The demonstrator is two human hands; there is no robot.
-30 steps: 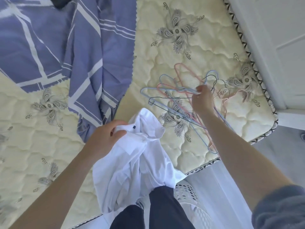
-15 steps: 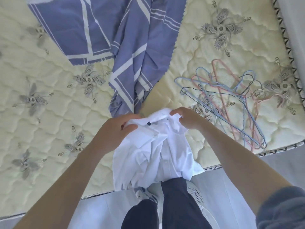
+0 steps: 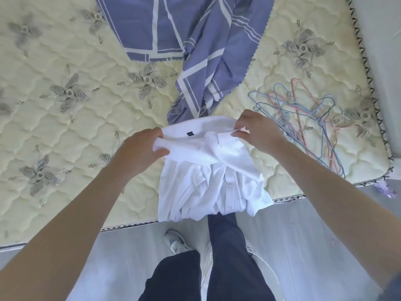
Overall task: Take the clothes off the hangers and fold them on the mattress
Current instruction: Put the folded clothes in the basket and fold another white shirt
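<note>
Gripping the white shirt [image 3: 208,183] by its shoulders, the person holds it up over the near edge of the mattress [image 3: 76,127], and the body of it hangs down past that edge in loose folds. The left hand [image 3: 141,148] has its fingers curled tight round a bunch of cloth beside the collar label. The right hand [image 3: 258,131] pinches the other shoulder between thumb and fingertips, fingers bent close together. A heap of wire hangers [image 3: 312,118] lies bare on the mattress near its right corner, and a blue striped sheet [image 3: 195,40] lies across its middle.
</note>
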